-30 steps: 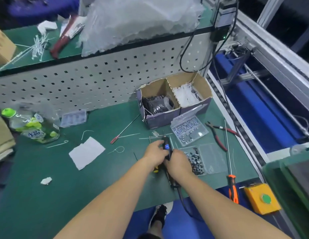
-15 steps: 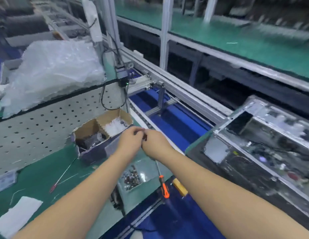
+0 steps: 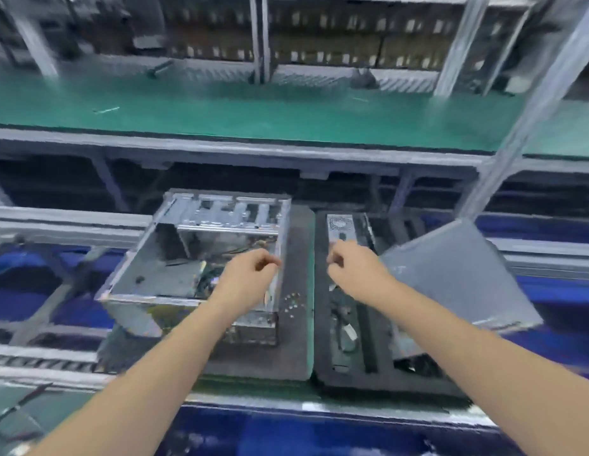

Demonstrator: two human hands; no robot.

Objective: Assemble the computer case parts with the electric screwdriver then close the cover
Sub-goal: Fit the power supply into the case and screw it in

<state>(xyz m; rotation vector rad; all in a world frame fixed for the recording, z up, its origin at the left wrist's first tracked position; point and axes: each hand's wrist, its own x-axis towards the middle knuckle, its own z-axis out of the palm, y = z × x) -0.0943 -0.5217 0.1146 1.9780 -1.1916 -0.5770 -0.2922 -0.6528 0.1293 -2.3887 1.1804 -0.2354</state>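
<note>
Head view, motion-blurred throughout. Left hand (image 3: 250,278) out over right side of open computer case (image 3: 201,258), fingers curled in, thumb and forefinger tips close together near case's right wall; something small possibly pinched, too blurred to tell. Right hand (image 3: 355,271) out over black foam tray (image 3: 368,327), fingers curled, tips bunched near a perforated metal part (image 3: 340,225) at tray's far end; contact or hold not resolvable. Hands apart, a gap between them, neither on the case itself as far as visible. Case sitting open-top on grey foam pad (image 3: 296,340), drive-bay frame at far end, board and wiring inside, lid off. Small cluster of screws (image 3: 292,302) loose on pad just right of case. Grey cover panel (image 3: 457,274) tilted, leaning on right part of black foam tray, its lower edge in the tray. Cables and small parts in tray slots, details unclear. Both pads side by side on conveyor line with aluminium rails (image 3: 56,222), blue surface beneath. Beyond, green bench top (image 3: 253,110) running across, aluminium uprights, blurred shelving behind. Electric screwdriver not identifiable in frame.
</note>
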